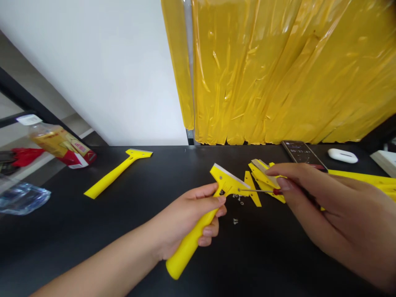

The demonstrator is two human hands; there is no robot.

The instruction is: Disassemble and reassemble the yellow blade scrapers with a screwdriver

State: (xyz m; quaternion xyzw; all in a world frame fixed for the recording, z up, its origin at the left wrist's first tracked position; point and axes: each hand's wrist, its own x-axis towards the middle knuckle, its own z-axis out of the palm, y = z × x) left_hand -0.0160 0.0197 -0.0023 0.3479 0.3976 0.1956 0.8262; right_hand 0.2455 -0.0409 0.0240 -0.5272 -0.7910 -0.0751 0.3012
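Observation:
My left hand (194,214) is wrapped round the handle of a yellow scraper (185,249), its head tilted up and away with a pale blade along the edge. My right hand (334,206) pinches the red handle of a screwdriver (277,192). The thin shaft reaches left to a screw at the right end of the scraper head. Behind the shaft lie a loose yellow head plate (253,194) and a small stack of yellow scraper heads (262,173), partly hidden by my right fingers. Small screws (235,221) and nuts lie on the black table near the scraper.
Another yellow scraper (116,173) lies on the table (130,235) to the left. Further left are a drink bottle (62,142) and clear plastic (26,198). A phone (301,152), a white earbud case (342,155) and yellow handles (365,179) are at right.

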